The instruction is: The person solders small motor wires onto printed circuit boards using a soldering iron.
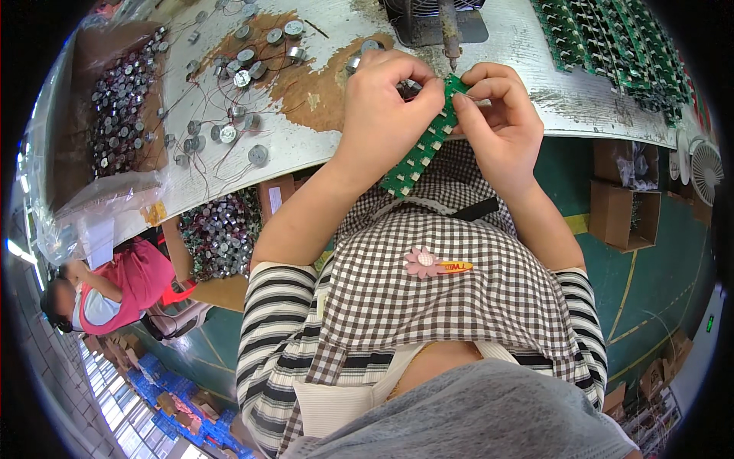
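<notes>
A narrow green circuit board [420, 157] slants between the two hands, its upper end at their fingertips and its lower end reaching down beside the left forearm, over the checked apron [451, 306]. The left hand [390, 107] is curled with its thumb against the board's left edge, gripping it (something small and dark shows inside the curl, too hidden to name). The right hand [501, 118] pinches the board near its top right edge, thumb and fingers bent inward. Just above that upper end is the tip of a soldering iron [450, 34]. On the white table [321, 145], small round motors [258, 155] with thin wires lie scattered to the left of the hands, while more green boards [604, 46] lie in rows at the right.
</notes>
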`<state>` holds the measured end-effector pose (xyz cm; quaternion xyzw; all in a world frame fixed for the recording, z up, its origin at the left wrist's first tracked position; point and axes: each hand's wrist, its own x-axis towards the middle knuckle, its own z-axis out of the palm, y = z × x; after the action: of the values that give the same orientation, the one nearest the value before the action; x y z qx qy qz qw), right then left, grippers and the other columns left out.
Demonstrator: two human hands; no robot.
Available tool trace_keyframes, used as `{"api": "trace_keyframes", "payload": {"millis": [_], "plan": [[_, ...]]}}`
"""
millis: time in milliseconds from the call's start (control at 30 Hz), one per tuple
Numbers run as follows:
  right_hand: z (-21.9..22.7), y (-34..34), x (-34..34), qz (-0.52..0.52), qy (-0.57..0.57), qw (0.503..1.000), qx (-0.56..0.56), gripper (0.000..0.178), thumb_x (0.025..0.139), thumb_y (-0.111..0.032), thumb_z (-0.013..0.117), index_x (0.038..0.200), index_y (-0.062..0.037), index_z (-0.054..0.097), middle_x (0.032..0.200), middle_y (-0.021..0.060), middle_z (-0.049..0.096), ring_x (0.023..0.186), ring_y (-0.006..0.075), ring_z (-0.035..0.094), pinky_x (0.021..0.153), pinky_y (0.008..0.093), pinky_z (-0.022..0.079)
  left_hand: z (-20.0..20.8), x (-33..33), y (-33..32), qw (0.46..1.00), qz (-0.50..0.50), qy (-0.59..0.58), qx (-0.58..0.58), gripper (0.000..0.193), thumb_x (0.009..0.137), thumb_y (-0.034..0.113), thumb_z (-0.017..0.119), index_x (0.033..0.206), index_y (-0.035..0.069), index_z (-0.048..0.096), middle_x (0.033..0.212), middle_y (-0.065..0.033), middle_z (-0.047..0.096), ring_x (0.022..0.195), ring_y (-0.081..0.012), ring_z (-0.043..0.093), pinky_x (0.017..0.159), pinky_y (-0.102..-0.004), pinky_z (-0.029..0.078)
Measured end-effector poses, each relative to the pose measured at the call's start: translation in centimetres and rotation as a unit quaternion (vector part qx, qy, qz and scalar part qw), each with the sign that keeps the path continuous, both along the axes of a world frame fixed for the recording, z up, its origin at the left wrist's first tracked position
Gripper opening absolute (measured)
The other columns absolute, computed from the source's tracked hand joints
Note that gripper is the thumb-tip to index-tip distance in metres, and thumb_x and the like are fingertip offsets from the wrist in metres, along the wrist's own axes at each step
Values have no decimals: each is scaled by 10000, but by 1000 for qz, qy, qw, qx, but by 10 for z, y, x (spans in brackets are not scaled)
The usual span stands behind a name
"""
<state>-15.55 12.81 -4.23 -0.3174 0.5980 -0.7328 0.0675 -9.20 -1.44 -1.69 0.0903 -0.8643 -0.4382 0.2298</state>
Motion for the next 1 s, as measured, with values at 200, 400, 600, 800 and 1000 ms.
{"api": "trace_keyframes", "payload": {"millis": [200,400,600,800,1000], "plan": [[1,4,-5,-8,-70,997,-13,114,820,81,608,883,47,519,1060,95,525,816,104,586,601,211,562,3,15,-26,982,60,111,-138,333,748,190,727,1035,54,629,1120,-120,569,1065,-287,485,913,-370,392],[-1,7,-11,-6,-80,997,-17,101,831,58,614,890,48,532,1064,104,544,751,111,604,582,216,555,-8,71,-34,959,94,129,-233,281,760,21,670,1040,29,644,1109,-126,576,1029,-267,531,880,-354,422],[-3,6,-12,-6,-91,995,-27,101,833,51,617,890,49,535,1069,106,550,737,112,607,578,217,553,-39,91,-18,942,-39,127,-307,496,629,-59,650,1093,113,639,1075,-112,562,971,-285,513,822,-360,424],[-3,9,-13,-14,-93,995,-16,106,831,43,625,900,49,545,1065,106,562,716,114,613,572,214,543,-44,81,-9,943,-62,176,-275,571,587,-55,702,1120,127,611,1060,-102,562,943,-286,526,806,-384,439],[-3,9,-13,-25,-96,995,-19,109,827,36,634,898,45,551,1061,105,571,679,112,618,564,213,534,-48,75,-9,940,-65,203,-265,547,618,-26,729,1125,85,556,1036,-98,573,906,-282,543,785,-379,440]]}}
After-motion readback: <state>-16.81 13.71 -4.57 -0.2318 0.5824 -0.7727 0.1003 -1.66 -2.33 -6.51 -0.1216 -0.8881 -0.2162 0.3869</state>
